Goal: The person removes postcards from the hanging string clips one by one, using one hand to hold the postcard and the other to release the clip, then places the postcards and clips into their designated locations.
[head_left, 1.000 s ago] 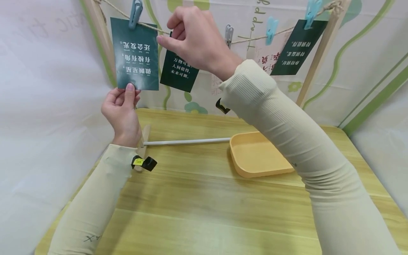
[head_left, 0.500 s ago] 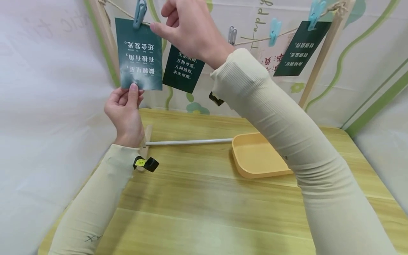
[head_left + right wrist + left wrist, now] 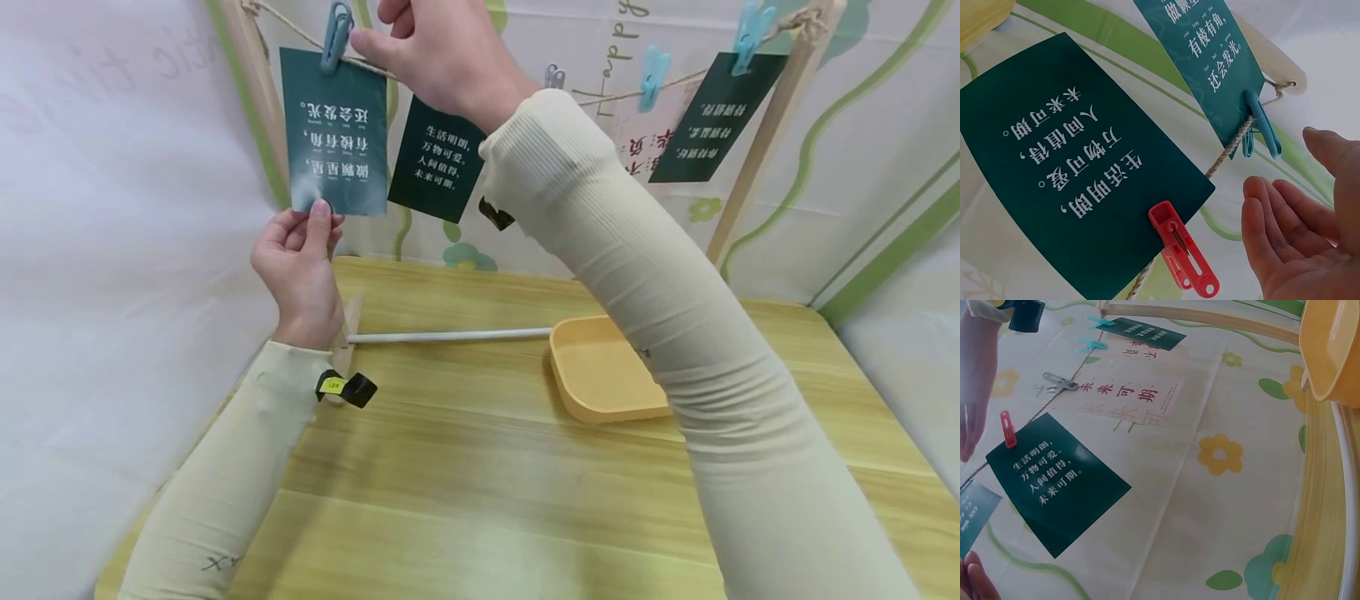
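Note:
My left hand (image 3: 303,271) pinches the bottom edge of a dark green card (image 3: 337,133) with white lettering, thumb in front. At its top, a blue-grey clothespin (image 3: 337,37) clips that card to a twine line (image 3: 1229,149). My right hand (image 3: 457,62) is beside this clothespin; in the right wrist view its thumb and fingers stand apart with nothing between them, close to the clothespin's handles. Below it hangs a second green card (image 3: 437,158), held on the line by a red clothespin (image 3: 1182,250), which my right hand hides in the head view.
Farther right on the line are a grey clothespin (image 3: 1060,381), light-blue clothespins (image 3: 654,79), a pink card (image 3: 1129,394) and another green card (image 3: 716,121). Wooden posts (image 3: 776,125) bear the line. A yellow tray (image 3: 603,367) and a white rod (image 3: 457,336) lie on the table (image 3: 450,500).
My right hand has moved up and left, from beside the second card to the blue-grey clothespin. My left hand keeps its pinch on the card. The head view has shifted slightly.

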A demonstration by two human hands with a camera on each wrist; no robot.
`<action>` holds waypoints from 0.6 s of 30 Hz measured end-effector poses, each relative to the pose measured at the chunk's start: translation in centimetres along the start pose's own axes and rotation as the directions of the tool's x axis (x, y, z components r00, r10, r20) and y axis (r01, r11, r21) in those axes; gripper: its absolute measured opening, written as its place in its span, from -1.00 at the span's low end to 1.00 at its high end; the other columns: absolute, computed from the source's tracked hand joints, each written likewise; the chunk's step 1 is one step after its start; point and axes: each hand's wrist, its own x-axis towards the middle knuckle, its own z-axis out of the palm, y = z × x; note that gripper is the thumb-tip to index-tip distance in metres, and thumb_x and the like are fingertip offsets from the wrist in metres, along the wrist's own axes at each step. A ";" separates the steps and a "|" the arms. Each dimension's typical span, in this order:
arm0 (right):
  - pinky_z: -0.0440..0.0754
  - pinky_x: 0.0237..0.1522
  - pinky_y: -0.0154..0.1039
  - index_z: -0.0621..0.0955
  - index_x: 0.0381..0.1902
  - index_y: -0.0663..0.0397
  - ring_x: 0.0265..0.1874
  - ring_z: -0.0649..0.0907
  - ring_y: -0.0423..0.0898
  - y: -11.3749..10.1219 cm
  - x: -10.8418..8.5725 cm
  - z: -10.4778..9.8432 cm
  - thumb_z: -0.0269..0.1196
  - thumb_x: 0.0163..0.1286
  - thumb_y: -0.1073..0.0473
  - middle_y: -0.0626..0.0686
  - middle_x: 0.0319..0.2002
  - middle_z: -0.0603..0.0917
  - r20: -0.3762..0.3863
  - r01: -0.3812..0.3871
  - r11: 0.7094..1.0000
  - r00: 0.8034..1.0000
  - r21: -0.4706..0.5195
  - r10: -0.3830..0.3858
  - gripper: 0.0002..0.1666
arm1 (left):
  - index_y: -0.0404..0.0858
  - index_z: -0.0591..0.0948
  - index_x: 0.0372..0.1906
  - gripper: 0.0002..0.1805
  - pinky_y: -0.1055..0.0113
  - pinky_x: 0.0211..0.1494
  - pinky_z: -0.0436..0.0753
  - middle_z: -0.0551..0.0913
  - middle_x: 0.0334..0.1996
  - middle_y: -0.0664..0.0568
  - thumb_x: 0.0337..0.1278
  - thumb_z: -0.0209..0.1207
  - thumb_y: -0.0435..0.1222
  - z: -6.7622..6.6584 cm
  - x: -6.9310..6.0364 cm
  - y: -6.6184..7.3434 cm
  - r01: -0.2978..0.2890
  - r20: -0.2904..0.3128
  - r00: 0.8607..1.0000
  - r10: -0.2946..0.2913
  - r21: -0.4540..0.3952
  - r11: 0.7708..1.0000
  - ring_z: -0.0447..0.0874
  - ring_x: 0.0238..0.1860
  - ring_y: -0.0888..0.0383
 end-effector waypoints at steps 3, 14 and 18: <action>0.55 0.26 -0.57 0.53 0.38 -0.10 0.07 0.48 -0.30 -0.3 0.3 0.1 0.22 0.58 -0.16 -0.08 0.23 0.57 0.010 -0.021 1.000 1.000 0.008 0.021 -0.46 | -0.39 0.68 -0.23 -0.89 0.42 -0.16 0.76 0.78 -0.40 -0.09 0.25 0.41 -0.45 -0.1 0.0 0.0 0.013 0.003 1.000 -0.013 -0.008 1.000 0.77 -0.33 0.11; 0.51 0.04 -0.45 0.58 0.10 -0.20 -0.07 0.45 -0.33 -0.6 1.8 0.8 0.15 0.60 -0.23 -0.21 -0.10 0.45 0.024 -0.051 0.998 0.998 -0.024 0.052 -0.65 | -0.37 0.68 -0.22 -0.92 0.40 -0.14 0.76 0.77 -0.39 -0.07 0.29 0.38 -0.44 -0.4 -0.3 -0.3 -0.019 0.011 1.000 0.019 0.026 0.999 0.77 -0.32 0.13; 0.49 0.03 -0.45 0.54 0.05 -0.28 -0.07 0.45 -0.35 -0.8 2.3 0.9 0.12 0.61 -0.27 -0.24 -0.13 0.41 0.029 -0.080 0.996 0.996 -0.032 0.080 -0.69 | -0.36 0.68 -0.22 -0.91 0.39 -0.11 0.76 0.77 -0.39 -0.06 0.30 0.38 -0.43 -0.4 -0.4 -0.4 -0.026 0.024 0.999 0.026 0.028 0.999 0.76 -0.30 0.13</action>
